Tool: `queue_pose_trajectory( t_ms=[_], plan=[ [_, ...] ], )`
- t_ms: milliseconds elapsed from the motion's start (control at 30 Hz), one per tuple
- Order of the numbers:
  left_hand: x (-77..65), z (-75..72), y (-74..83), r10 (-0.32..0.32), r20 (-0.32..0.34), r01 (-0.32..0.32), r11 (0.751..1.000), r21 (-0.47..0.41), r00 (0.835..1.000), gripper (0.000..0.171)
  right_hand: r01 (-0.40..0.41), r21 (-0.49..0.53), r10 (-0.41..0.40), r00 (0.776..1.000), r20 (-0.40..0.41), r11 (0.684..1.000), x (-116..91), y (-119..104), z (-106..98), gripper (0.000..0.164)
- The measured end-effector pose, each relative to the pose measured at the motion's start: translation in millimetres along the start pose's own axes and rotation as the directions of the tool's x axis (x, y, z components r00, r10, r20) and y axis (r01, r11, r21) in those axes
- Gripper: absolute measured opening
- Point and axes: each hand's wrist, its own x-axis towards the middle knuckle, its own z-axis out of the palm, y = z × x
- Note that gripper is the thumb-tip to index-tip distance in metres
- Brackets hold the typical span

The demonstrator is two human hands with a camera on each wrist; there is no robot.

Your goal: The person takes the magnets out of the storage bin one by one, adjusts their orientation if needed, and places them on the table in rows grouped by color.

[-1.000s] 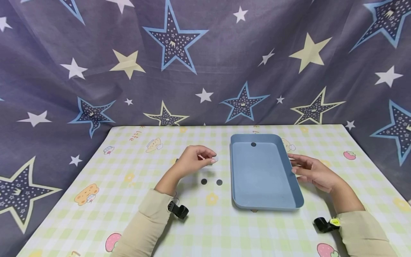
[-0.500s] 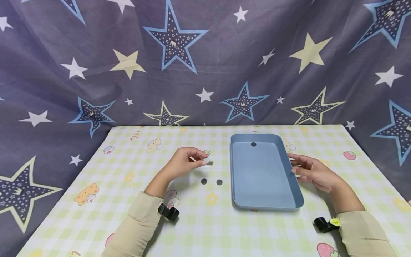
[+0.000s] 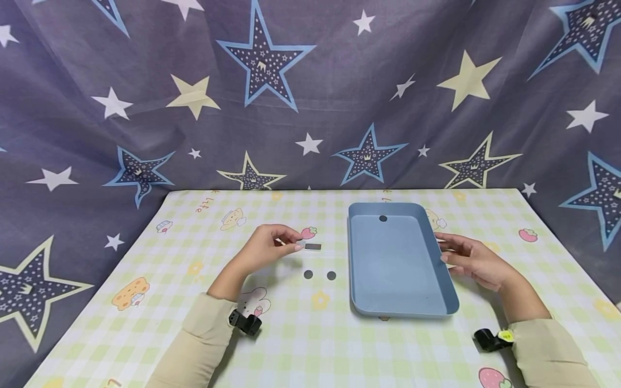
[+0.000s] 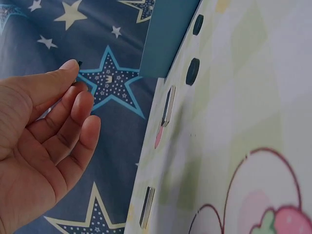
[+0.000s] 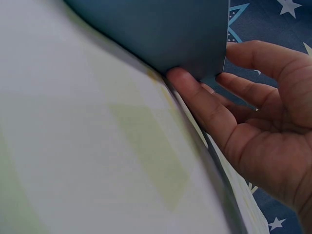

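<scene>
In the head view my left hand (image 3: 269, 248) is raised over the cloth, left of the tray. Its thumb and forefinger pinch a small dark piece (image 4: 80, 64), mostly hidden by the fingertips. Just beyond these fingertips lies a small dark rectangular bar (image 3: 312, 247) with silvery edges. A second such bar (image 4: 146, 207) shows in the left wrist view. Nearer the front lie two dark flat discs (image 3: 308, 274). My right hand (image 3: 477, 264) rests its extended fingers against the right wall of a blue tray (image 3: 398, 264). One dark disc (image 3: 383, 218) sits inside at the tray's far end.
A checked tablecloth (image 3: 388, 355) printed with fruit and cartoon figures covers the table. Behind its far edge hangs a dark star-patterned curtain (image 3: 310, 108). Each wrist wears a small black camera (image 3: 245, 322).
My left hand has drawn back to the left with the small piece in its fingers, uncovering the bar and the printed strawberry. The right hand and tray have stayed in place.
</scene>
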Motion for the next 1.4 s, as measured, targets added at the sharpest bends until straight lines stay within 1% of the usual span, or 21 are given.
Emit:
queue_pose_trajectory(
  t_ms=[167,267,700,833,967,1100,1200,1400],
  plan=[
    [-2.9,-3.4,-4.1,-0.018,-0.009,0.018,1.000,0.015,1.000,0.015,0.001,-0.002,-0.001,1.000,0.003,1.000,0.3,0.6,-0.5,0.064],
    [-4.5,-5.1,-6.6,-0.026,-0.004,0.027,0.999,0.017,1.000,0.012,0.005,0.000,-0.005,1.000,0.006,1.000,0.3,0.8,-0.6,0.063],
    [-8.7,-10.3,-15.8,-0.024,0.057,0.023,1.000,0.017,0.998,0.010,-0.004,-0.003,0.004,1.000,0.001,1.000,-1.0,-1.3,-0.4,0.065],
    [-9.9,-11.9,-18.3,-0.042,0.090,0.041,0.999,0.016,0.995,0.009,0.001,-0.002,-0.001,1.000,0.004,1.000,-1.2,-1.7,0.1,0.065],
    [-11.3,-14.5,-21.6,-0.076,0.131,0.071,0.997,0.041,0.988,0.009,0.003,-0.003,-0.003,1.000,0.007,1.000,-1.1,-2.0,0.3,0.065],
    [-12.3,-16.1,-26.4,-0.077,0.182,0.065,0.996,0.068,0.980,0.008,0.003,-0.002,-0.003,1.000,0.008,1.000,-0.7,-1.9,0.5,0.065],
    [-12.6,-15.8,-30.9,-0.070,0.220,0.058,0.997,0.060,0.973,0.007,0.003,-0.004,-0.003,1.000,0.008,1.000,-0.3,-1.8,0.1,0.065],
    [-13.1,-11.1,-37.3,-0.085,0.301,0.069,0.996,0.064,0.950,0.009,0.002,-0.004,-0.002,1.000,0.007,1.000,-0.5,-1.4,-0.5,0.064]
  ],
)
